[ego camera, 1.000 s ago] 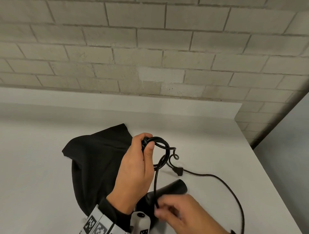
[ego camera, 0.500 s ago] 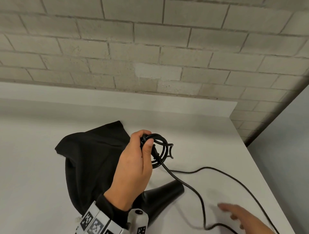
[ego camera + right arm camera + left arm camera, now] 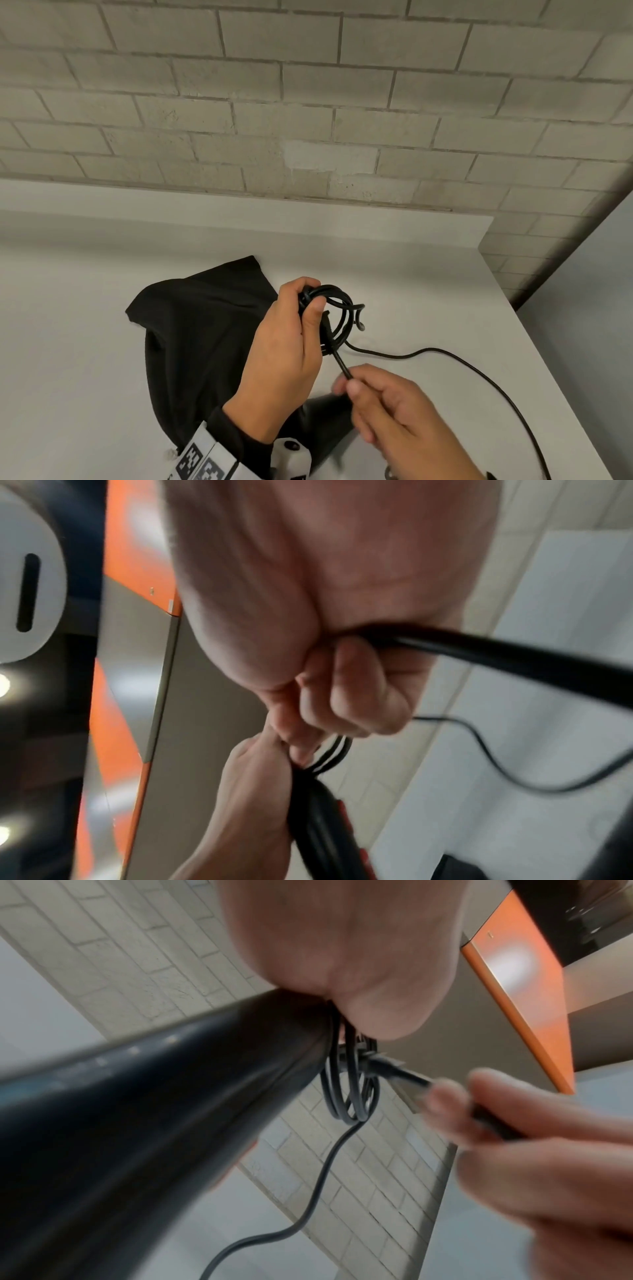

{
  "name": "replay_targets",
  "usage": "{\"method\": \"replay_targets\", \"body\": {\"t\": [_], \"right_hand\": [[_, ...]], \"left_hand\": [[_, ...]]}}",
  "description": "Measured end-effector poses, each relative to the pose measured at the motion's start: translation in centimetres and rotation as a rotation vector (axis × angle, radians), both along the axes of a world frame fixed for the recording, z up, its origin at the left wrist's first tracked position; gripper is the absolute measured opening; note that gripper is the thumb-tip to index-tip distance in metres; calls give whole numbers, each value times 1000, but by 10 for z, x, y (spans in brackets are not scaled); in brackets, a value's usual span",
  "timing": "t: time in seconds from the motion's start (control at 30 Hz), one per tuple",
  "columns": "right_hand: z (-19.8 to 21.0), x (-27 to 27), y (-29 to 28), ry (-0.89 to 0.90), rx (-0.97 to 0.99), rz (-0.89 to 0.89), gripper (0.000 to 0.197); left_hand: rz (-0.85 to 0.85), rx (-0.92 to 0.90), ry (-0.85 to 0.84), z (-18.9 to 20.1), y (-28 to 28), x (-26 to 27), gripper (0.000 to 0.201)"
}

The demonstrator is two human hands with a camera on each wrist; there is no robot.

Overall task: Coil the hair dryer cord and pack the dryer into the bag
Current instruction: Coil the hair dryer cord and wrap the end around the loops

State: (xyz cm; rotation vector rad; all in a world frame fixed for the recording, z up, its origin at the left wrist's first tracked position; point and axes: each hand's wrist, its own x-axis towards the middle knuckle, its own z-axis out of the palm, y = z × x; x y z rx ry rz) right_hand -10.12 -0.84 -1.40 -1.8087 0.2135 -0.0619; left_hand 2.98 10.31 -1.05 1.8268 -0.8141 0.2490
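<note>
My left hand (image 3: pixel 294 346) grips the black hair dryer's handle (image 3: pixel 164 1107) together with several coiled loops of its cord (image 3: pixel 337 308), thumb pressed on the loops. The dryer body (image 3: pixel 322 421) points down toward me, mostly hidden under the hand. My right hand (image 3: pixel 387 407) pinches the cord (image 3: pixel 342 365) just below the coil, between thumb and fingers. The loose cord (image 3: pixel 479 370) trails right across the table and off the frame's bottom edge. The black fabric bag (image 3: pixel 202 335) lies flat on the table, left of and under my left hand.
The white table (image 3: pixel 68 342) ends at a grey brick wall (image 3: pixel 308 120) behind and at its right edge (image 3: pixel 548 359). An orange-edged panel (image 3: pixel 514 988) shows overhead in the wrist views.
My right hand came back from the far right of the table and now pinches the cord just below the coil. The left hand kept its hold on the loops.
</note>
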Motion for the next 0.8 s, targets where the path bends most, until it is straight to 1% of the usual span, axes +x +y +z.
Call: {"method": "replay_targets", "body": {"t": [0.1,0.17,0.23,0.27,0.33,0.37,0.4,0.47,0.5,0.53,0.57,0.6,0.67,0.7,0.73,0.8], "right_hand": [[11,-23,-20,18,-99,14,20],[13,-39,-35,85,-253,16,22],[5,-54,-55,165,-416,-58,34],[-2,-61,-64,221,-518,-103,37],[-21,-71,-80,336,-692,-197,30],[-33,-73,-86,392,-741,-228,31],[-42,-74,-89,426,-756,-239,37],[-58,-71,-88,450,-793,-225,61],[-62,-67,-84,451,-823,-236,67],[-64,-60,-80,445,-873,-261,66],[-62,-53,-75,373,-876,-302,60],[-57,-46,-69,245,-836,-333,54],[-36,-27,-54,-5,-729,-346,42],[-25,-17,-47,-89,-686,-336,38],[-15,-7,-40,-159,-634,-326,38],[-2,9,-30,-211,-507,-283,43]], "left_hand": [[4,-19,14,0,0,2,24],[2,-20,23,0,0,2,26],[-4,-15,28,0,-1,2,27],[-6,-16,30,0,-1,1,28],[-5,-17,34,0,-1,1,29],[-4,-14,35,0,-1,1,30],[-3,-10,36,0,-2,0,30],[-9,-5,36,0,-2,0,30],[-13,-3,33,1,-2,-1,30],[-15,0,28,1,-2,-1,29],[-17,6,21,1,-1,-1,28],[-20,11,17,1,-1,-1,28],[-28,18,16,1,-1,-2,28],[-31,19,13,2,-1,-2,27],[-35,21,11,2,0,-3,26],[-44,27,15,3,1,-4,24]]}}
